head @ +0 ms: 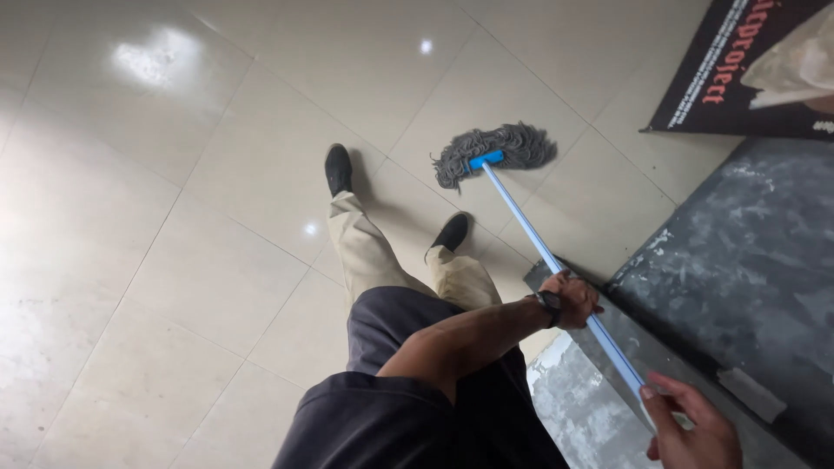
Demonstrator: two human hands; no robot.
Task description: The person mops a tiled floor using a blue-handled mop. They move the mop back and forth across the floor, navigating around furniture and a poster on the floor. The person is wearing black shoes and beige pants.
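The left hand (573,298) is wrapped around the middle of the blue mop handle (539,243); the right hand (691,426) curls loosely around its upper end. The grey string mop head (497,152) rests on the glossy tiled floor (174,217), just ahead of the black shoes (395,200). The tiles look slick (bright reflections), so a slip seems possible. The right hand's fingertips are cut off at the frame edge, and the handle's top end cannot be made out.

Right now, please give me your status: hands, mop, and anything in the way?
Left hand and right hand both grip the blue mop handle. Grey mop head flat on tile floor. Dark raised step close beside handle.
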